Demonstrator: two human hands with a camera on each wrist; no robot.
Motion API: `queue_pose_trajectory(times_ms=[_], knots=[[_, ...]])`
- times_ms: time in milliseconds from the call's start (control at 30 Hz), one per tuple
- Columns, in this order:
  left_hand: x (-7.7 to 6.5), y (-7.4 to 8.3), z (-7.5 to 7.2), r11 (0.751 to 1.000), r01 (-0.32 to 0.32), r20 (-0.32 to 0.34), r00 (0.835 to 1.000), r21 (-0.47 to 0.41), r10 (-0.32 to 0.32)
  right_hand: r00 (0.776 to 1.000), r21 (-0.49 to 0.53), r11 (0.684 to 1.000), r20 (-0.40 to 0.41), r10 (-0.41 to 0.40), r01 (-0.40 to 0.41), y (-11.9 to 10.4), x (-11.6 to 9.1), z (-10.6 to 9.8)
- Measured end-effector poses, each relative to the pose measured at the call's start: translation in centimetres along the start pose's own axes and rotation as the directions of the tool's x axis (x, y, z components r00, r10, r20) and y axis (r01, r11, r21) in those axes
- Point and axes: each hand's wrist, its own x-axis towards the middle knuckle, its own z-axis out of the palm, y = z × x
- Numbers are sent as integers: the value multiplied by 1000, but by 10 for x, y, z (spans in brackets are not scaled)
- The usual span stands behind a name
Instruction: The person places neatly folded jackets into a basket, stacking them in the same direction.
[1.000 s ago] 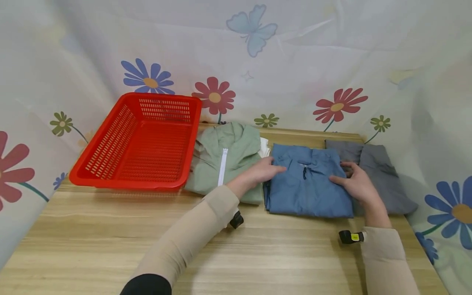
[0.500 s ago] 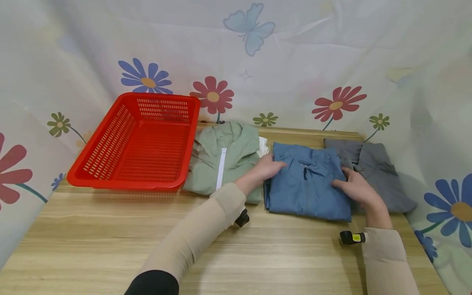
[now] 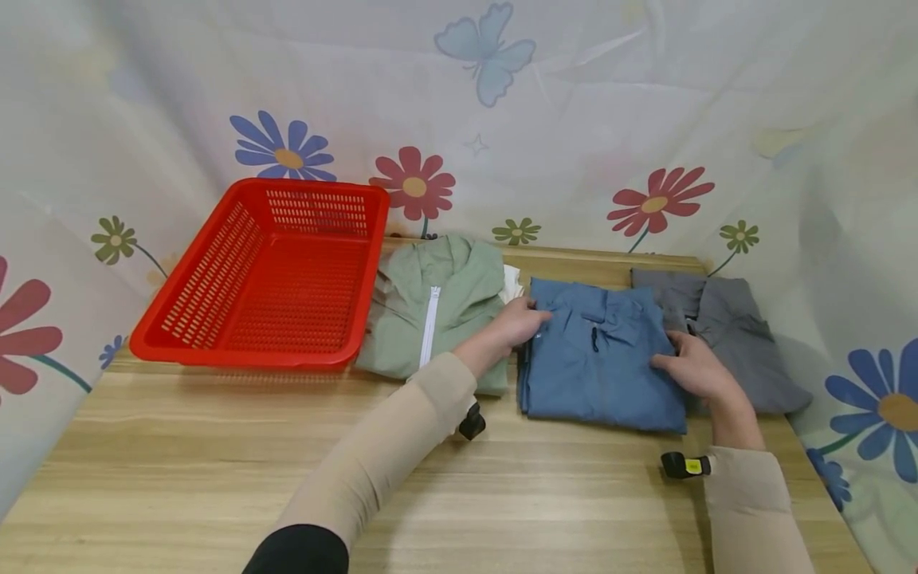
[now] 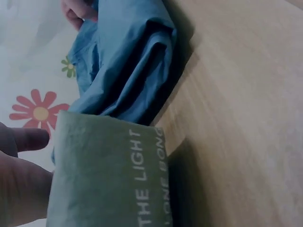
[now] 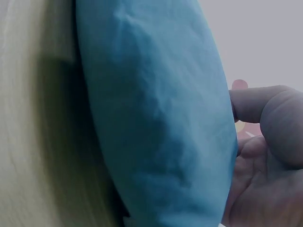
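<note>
A folded blue jacket with a short dark zip pull lies on the wooden table, between both hands. My left hand holds its left edge, thumb on top and the other fingers mostly hidden. At the right edge my right hand grips the cloth, thumb over the top and fingers beyond the side. The right wrist view shows the jacket's bulging blue side against that thumb. Under my left forearm is a folded green jacket with a white zip; printed green cloth fills the left wrist view's front.
A red plastic basket stands at the left, with nothing in it. A folded grey garment lies right of the blue jacket, partly behind my right hand. White cloth pokes out beside the green jacket. A flower-printed curtain closes off the back.
The blue jacket has shifted slightly and its left edge now sits a little farther right. My left hand has tucked in at that edge; my right hand has moved slightly down along its side.
</note>
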Motion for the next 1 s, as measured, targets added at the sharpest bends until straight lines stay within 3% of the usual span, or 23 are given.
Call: queue_pose_trajectory(times_ms=[100,233,467,767,1000], knots=[[1,-2,2,998,-35,-33,999,-50,33,1000,0,1000,-6,0,0,-1,-2,-1],[3,-5,1,997,-21,-64,998,-80,16,1000,12,1000,-16,10,-10,-2,-4,-1],[6,-9,-2,988,38,25,999,-147,-35,1000,20,1000,-29,2,-2,-7,-9,-2],[-4,-3,-8,997,-26,18,999,-73,27,995,50,995,-37,-88,89,-23,-17,-2],[-12,4,-25,993,-74,32,997,-89,77,992,63,991,-48,-118,121,-37,-21,-2]])
